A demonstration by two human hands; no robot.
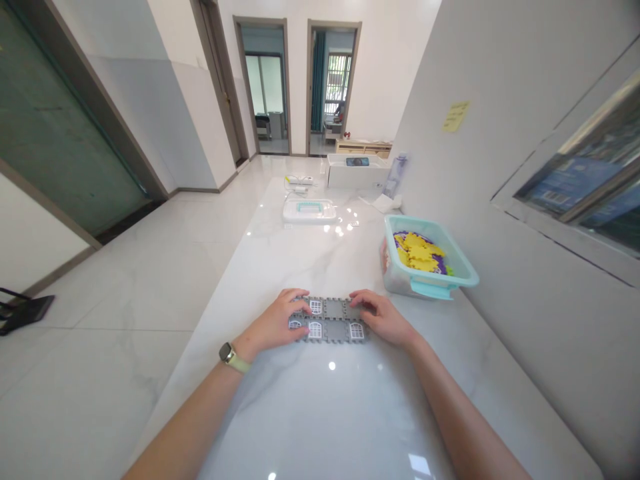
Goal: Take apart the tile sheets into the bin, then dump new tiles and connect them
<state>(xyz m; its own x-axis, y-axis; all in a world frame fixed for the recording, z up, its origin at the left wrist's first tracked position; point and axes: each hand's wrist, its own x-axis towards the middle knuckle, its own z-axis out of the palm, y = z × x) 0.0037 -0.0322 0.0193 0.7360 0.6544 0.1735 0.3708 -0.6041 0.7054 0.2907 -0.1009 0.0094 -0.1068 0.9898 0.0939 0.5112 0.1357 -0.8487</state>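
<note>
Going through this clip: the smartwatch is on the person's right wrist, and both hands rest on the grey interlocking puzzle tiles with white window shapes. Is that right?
No: the head view shows the smartwatch on the left wrist, not the right. The rest stands: the left hand and right hand rest on the grey interlocking puzzle tiles with white window shapes.

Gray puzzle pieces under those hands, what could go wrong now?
The gray puzzle pieces might slide apart, because the left hand and right hand are pressing them on a shiny counter. A notched edge might not lock if it is pushed crooked. The tub of yellow and purple pieces sits near the right hand, so a bump might knock it.
</note>
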